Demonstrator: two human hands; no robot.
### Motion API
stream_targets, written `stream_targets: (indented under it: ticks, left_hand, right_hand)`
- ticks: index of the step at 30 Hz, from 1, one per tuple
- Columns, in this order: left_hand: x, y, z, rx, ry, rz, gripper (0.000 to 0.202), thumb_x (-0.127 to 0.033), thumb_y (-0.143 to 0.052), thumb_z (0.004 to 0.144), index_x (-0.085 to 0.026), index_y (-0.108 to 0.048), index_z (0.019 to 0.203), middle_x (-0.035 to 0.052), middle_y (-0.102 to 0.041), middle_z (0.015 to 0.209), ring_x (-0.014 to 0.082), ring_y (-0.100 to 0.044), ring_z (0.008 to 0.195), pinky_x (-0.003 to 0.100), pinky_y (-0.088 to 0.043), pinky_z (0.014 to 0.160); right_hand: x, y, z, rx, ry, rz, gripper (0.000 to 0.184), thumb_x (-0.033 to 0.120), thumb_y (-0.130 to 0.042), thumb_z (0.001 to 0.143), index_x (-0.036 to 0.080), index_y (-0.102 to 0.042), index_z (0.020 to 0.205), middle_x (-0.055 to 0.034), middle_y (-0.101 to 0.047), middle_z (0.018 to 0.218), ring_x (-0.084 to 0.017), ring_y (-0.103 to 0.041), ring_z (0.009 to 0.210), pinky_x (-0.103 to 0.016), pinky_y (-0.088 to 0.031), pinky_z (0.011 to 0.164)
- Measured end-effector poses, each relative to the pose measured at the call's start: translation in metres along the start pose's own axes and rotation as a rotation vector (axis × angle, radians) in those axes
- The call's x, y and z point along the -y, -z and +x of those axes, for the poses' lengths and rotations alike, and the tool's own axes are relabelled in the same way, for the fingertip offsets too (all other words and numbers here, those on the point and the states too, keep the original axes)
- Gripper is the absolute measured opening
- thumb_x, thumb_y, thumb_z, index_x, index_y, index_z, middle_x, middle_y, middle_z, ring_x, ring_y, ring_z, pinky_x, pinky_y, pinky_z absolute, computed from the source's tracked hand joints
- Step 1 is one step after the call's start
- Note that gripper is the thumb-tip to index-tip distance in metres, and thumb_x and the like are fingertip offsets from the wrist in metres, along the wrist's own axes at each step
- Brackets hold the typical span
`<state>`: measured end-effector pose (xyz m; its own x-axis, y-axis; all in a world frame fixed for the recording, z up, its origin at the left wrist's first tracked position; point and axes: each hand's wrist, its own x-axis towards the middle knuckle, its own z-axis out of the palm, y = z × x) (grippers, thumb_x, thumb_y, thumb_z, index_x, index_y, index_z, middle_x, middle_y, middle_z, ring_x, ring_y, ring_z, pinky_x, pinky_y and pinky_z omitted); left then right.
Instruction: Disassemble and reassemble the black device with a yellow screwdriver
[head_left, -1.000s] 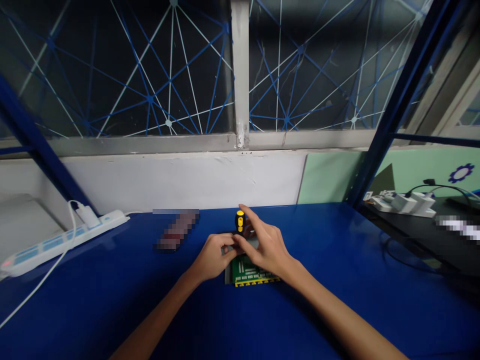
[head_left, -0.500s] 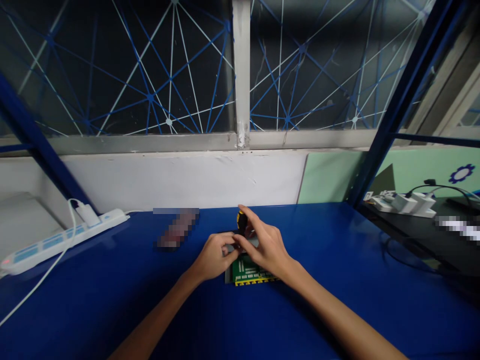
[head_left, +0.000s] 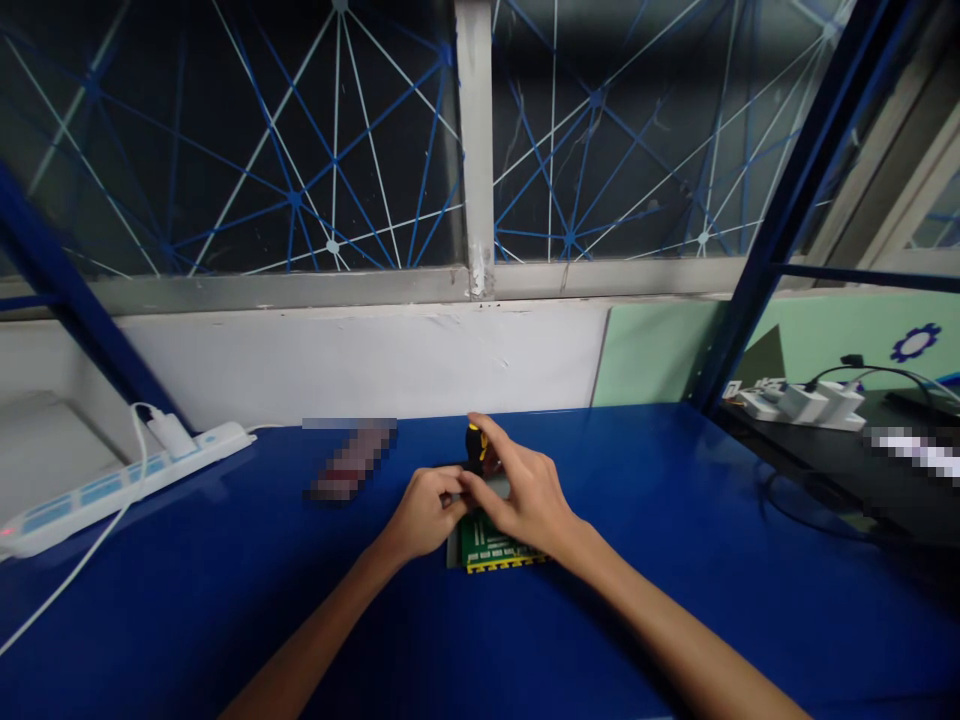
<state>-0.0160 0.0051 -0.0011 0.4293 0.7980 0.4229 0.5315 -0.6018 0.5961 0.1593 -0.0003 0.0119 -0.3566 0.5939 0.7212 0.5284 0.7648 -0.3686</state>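
Note:
A screwdriver [head_left: 472, 445] with a black and yellow handle stands nearly upright over a green circuit board [head_left: 487, 550]. My right hand [head_left: 529, 495] is closed on its handle, the index finger lying over the top end. Beside the screwdriver's lower part, my left hand [head_left: 431, 510] is pinched closed, its fingertips against the right thumb; what they grip is hidden. A yellow edge runs along the near side of the board, and a grey plate [head_left: 453, 553] shows at its left. Both hands cover the far part of the board and the screwdriver's tip.
The board lies on a blue tabletop [head_left: 360, 620]. At the left is a white power strip [head_left: 127, 490] with a plugged-in charger and cable. A blurred-out reddish object [head_left: 352, 460] lies behind my left hand. Another power strip [head_left: 806, 405] sits on the black table at the right.
The yellow marks on the screwdriver handle sit differently, so the handle has turned slightly. My hands keep nearly the same pose, and the whole view has shifted a little.

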Motion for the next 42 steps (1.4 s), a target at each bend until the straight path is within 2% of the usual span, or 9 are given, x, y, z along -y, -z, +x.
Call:
stream_targets:
  ticks: [4,12,18,23,25,28,33,37,42]
  left_hand:
    - [0.0,0.0,0.0,0.015,-0.003,-0.006,0.028,-0.018,-0.053,0.081,-0.015,-0.063,0.055,0.002,-0.062,0.063,0.0147,-0.055,0.06,0.024,-0.04,0.059]
    - [-0.002,0.0,0.0,0.027,0.017,-0.016,0.024,-0.013,-0.052,0.079,-0.016,-0.065,0.058,0.0024,-0.067,0.07,0.0156,-0.059,0.066,0.025,-0.043,0.063]
    - [-0.004,0.004,0.0,0.037,0.003,0.11,0.026,-0.027,-0.056,0.085,-0.016,-0.07,0.067,0.002,-0.064,0.065,0.0144,-0.053,0.058,0.025,-0.041,0.056]
    - [0.0,0.008,0.001,0.068,-0.044,0.097,0.019,-0.024,-0.058,0.087,-0.021,-0.073,0.097,0.0048,-0.073,0.096,0.0198,-0.063,0.089,0.033,-0.047,0.081]
    - [0.004,0.006,0.0,0.09,-0.034,0.144,0.019,-0.023,-0.057,0.087,-0.022,-0.074,0.097,0.0045,-0.073,0.098,0.0206,-0.063,0.092,0.035,-0.046,0.084]
    - [0.009,0.002,-0.003,0.145,-0.03,0.254,0.018,-0.022,-0.059,0.086,-0.024,-0.074,0.095,0.0033,-0.072,0.096,0.0222,-0.061,0.092,0.037,-0.044,0.082]
    - [0.009,-0.002,-0.005,0.188,-0.055,0.36,0.018,-0.025,-0.056,0.09,-0.025,-0.073,0.096,0.0025,-0.068,0.091,0.0212,-0.058,0.088,0.035,-0.04,0.077]
    - [0.008,-0.002,-0.004,0.194,-0.067,0.372,0.022,-0.025,-0.052,0.093,-0.024,-0.072,0.087,0.0018,-0.065,0.086,0.0197,-0.055,0.083,0.033,-0.037,0.074]
    - [0.008,-0.005,-0.004,0.168,-0.081,0.395,0.024,-0.022,-0.049,0.094,-0.022,-0.071,0.085,0.0019,-0.066,0.088,0.0195,-0.055,0.084,0.031,-0.035,0.071]
  right_hand:
    - [0.0,-0.002,0.0,0.046,-0.038,-0.003,0.062,0.031,-0.044,0.091,0.021,-0.023,0.148,-0.0025,-0.066,0.083,-0.018,-0.063,0.068,-0.031,-0.047,0.062]
    - [-0.004,-0.005,-0.002,0.027,-0.074,-0.037,0.061,0.039,-0.047,0.092,0.02,-0.028,0.147,-0.0021,-0.067,0.077,-0.017,-0.062,0.067,-0.03,-0.048,0.065]
    - [-0.005,-0.003,-0.002,0.004,-0.109,0.009,0.061,0.04,-0.05,0.091,0.022,-0.03,0.146,-0.0015,-0.067,0.077,-0.017,-0.063,0.067,-0.03,-0.048,0.065]
    - [-0.023,0.013,0.008,-0.138,-0.23,0.143,0.066,0.038,-0.051,0.087,0.02,-0.026,0.146,0.0016,-0.063,0.071,-0.016,-0.06,0.061,-0.03,-0.047,0.062]
    - [-0.04,0.027,0.01,-0.137,-0.299,0.148,0.063,0.037,-0.051,0.087,0.019,-0.031,0.143,0.0023,-0.062,0.066,-0.016,-0.057,0.056,-0.029,-0.045,0.059]
    - [-0.074,0.05,0.005,-0.025,-0.425,0.041,0.058,0.036,-0.052,0.085,0.018,-0.039,0.139,0.0008,-0.064,0.064,-0.017,-0.058,0.057,-0.029,-0.041,0.057]
    - [-0.12,0.065,-0.014,0.416,-0.545,-0.296,0.057,0.029,-0.058,0.078,0.016,-0.05,0.133,-0.0077,-0.07,0.083,-0.023,-0.063,0.075,-0.028,-0.037,0.061]
    - [-0.124,0.057,-0.022,0.59,-0.514,-0.445,0.057,0.031,-0.057,0.081,0.017,-0.048,0.135,-0.0113,-0.071,0.094,-0.028,-0.065,0.089,-0.031,-0.038,0.066]
    - [-0.117,0.055,-0.024,0.608,-0.469,-0.511,0.06,0.041,-0.056,0.086,0.018,-0.042,0.14,-0.0128,-0.071,0.091,-0.03,-0.066,0.089,-0.033,-0.041,0.068]
